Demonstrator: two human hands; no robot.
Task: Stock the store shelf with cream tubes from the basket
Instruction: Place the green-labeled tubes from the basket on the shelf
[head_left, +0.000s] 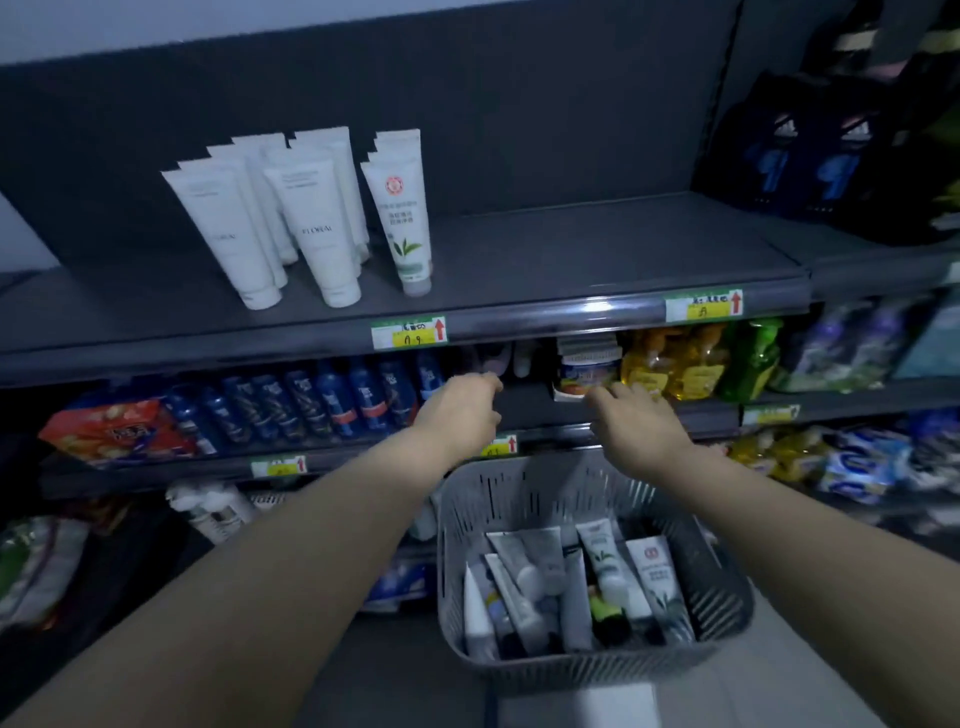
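Two hands reach out above the basket (524, 493), both at the front edge of the second shelf (545, 415). Left hand (460, 415): fingers curled under, can't tell if it grips anything. Right hand (641, 423): fingers straight, nothing held, tips near a small jar (587, 371). Cream tubes (566, 587) lie jumbled in the basket. More stand cap-down on the top shelf (571, 249), white tubes (291, 218) left of leaf-print tubes (402, 218).
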